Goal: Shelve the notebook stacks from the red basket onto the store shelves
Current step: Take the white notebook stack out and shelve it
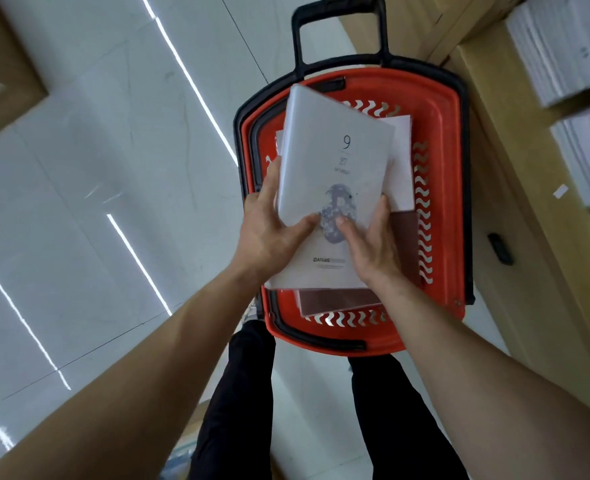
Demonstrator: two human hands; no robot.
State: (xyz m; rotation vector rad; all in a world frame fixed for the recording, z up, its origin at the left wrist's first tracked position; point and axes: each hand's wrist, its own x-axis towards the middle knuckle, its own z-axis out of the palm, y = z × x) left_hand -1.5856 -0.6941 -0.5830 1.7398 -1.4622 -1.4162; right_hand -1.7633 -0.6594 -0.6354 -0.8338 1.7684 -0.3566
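In the head view, a white notebook stack (335, 161) is held in both hands above the red basket (442, 168), tilted so that its far corner points toward the basket's black handle (378, 29). The left hand (269, 230) is clamped on the stack's left edge, with the thumb laid across the cover and the fingers stretched along the side. The right hand (369, 237) is closed on the right edge in the same way, its thumb pressed on the printed cover. Inside the basket, more white notebooks (402, 161) are seen under the held stack toward the right wall, and maroon notebooks (335, 301) lie by the near edge. The basket stands on a pale tiled floor (113, 168). Just beside its right wall, cardboard boxes (515, 168) are lined up, with white paper stacks (563, 46) placed above them.
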